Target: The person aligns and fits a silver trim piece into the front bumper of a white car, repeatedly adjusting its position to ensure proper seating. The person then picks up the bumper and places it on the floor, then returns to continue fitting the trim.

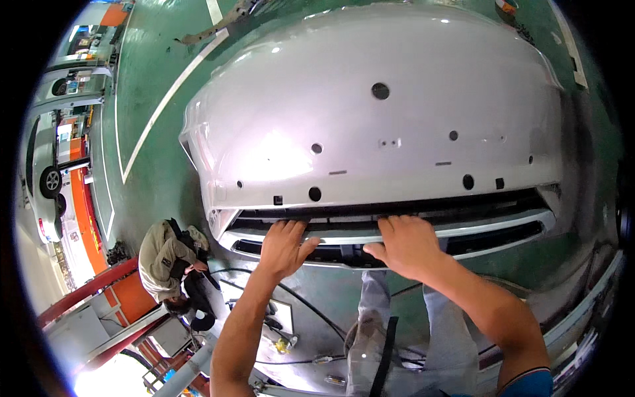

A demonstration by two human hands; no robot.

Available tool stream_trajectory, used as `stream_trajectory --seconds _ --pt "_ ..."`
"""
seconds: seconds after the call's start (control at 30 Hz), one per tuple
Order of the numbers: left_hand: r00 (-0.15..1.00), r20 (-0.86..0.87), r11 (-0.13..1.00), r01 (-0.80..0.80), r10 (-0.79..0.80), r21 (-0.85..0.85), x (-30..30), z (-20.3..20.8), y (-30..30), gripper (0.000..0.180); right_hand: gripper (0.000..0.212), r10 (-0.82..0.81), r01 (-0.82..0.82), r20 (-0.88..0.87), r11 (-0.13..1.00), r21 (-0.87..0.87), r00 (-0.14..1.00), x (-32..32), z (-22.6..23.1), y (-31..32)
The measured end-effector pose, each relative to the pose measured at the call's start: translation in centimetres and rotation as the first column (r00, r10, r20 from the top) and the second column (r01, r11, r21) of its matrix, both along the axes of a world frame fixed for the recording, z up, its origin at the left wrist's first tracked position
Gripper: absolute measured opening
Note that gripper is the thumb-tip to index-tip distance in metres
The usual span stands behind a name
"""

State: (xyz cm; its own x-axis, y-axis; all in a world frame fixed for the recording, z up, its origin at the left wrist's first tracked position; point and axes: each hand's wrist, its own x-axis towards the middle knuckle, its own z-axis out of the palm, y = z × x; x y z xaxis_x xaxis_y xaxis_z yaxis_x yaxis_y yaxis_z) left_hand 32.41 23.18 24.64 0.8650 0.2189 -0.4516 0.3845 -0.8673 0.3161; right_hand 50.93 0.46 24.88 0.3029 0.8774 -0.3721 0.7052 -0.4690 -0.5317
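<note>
A large silver-white car bumper cover with several round and square holes lies before me. Along its near edge runs a dark slatted grille with a pale silver trim bar. My left hand grips the grille bar left of centre, its fingers over the top and its thumb on the near side. To the right of it, my right hand has the same bar in the same kind of hold. Both sets of fingertips are partly hidden in the dark slot.
A crouching person in a khaki top works at the left, near a board with tools. Black hoses cross the green floor by my legs. A white car stands far left; a red beam lies lower left.
</note>
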Motion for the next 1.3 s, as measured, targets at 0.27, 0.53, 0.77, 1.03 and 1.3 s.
stream_trajectory --seconds 0.27,0.53,0.77,1.03,1.3 --pt "0.987 -0.065 0.982 0.138 -0.148 -0.129 1.5 -1.8 2.3 0.091 0.077 0.037 -0.022 0.082 0.984 -0.179 0.996 -0.6 -0.3 3.0" --pt "0.971 -0.164 0.982 0.159 -0.175 -0.103 1.9 -2.0 2.6 0.097 0.083 0.076 -0.054 0.178 0.991 -0.126 0.981 -0.8 -1.2 3.0" --pt "0.969 -0.197 0.989 0.144 -0.150 -0.043 2.1 -2.1 2.2 0.096 0.084 0.077 -0.045 0.196 0.986 -0.162 0.977 -0.7 -1.1 3.2" --pt "0.954 -0.276 0.993 0.114 -0.117 -0.027 2.2 -2.1 2.2 0.093 0.081 0.071 -0.033 0.202 0.983 -0.182 0.977 -1.0 -0.9 3.5" --pt "0.997 -0.039 0.998 0.059 -0.060 -0.025 0.2 -0.3 1.5 0.075 0.052 -0.060 0.054 0.247 0.998 0.031 0.967 -3.0 2.6 2.3"
